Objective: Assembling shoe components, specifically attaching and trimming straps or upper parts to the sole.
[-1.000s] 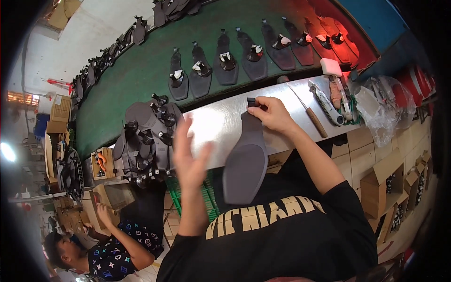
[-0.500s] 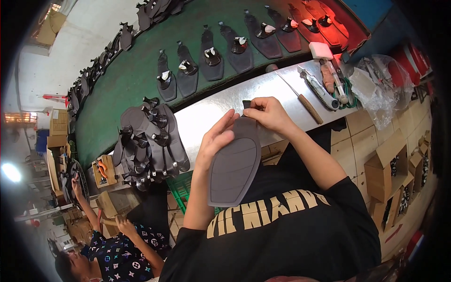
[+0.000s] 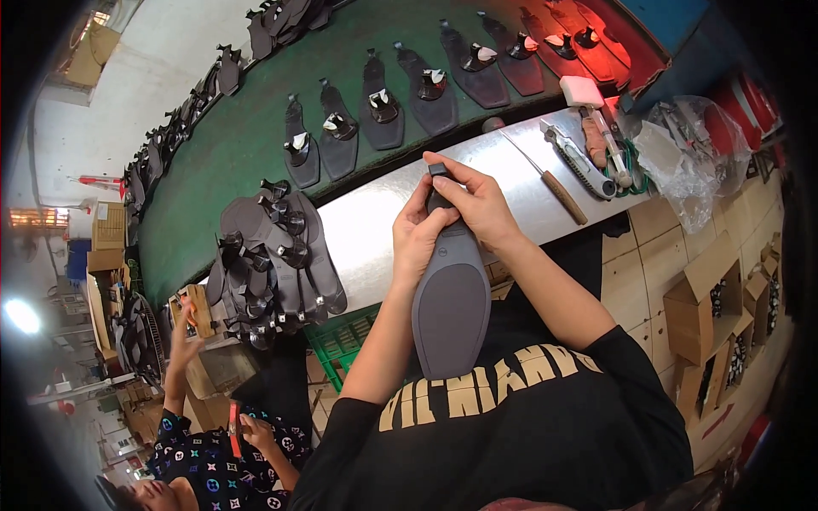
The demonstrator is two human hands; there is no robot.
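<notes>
Between my hands hangs a dark grey sandal sole (image 3: pixel 453 319), its wide end down against my black shirt. My left hand (image 3: pixel 416 243) is closed on the sole's narrow end, thumb pressed across it. My right hand (image 3: pixel 475 203) grips the same end higher up, thumb and fingers pinching beside a small black strap end (image 3: pixel 438 169) that sticks out at the top. Part of the narrow end is hidden behind my fingers. To the left lies a pile of grey sandal soles with black straps (image 3: pixel 294 247).
Several sandals (image 3: pixel 382 119) stand in a row on the green bench (image 3: pixel 204 170). On the metal strip (image 3: pixel 366 230) lie a wooden-handled awl (image 3: pixel 562 196) and a utility knife (image 3: pixel 584 162). A co-worker's raised hand (image 3: pixel 181 345) is at lower left. Cardboard boxes (image 3: pixel 694 315) stand right.
The sole has turned in my hands and hangs straighter, showing a small round mark. My left fingers have closed on its narrow end. The co-worker's arm has moved near the orange-handled pliers.
</notes>
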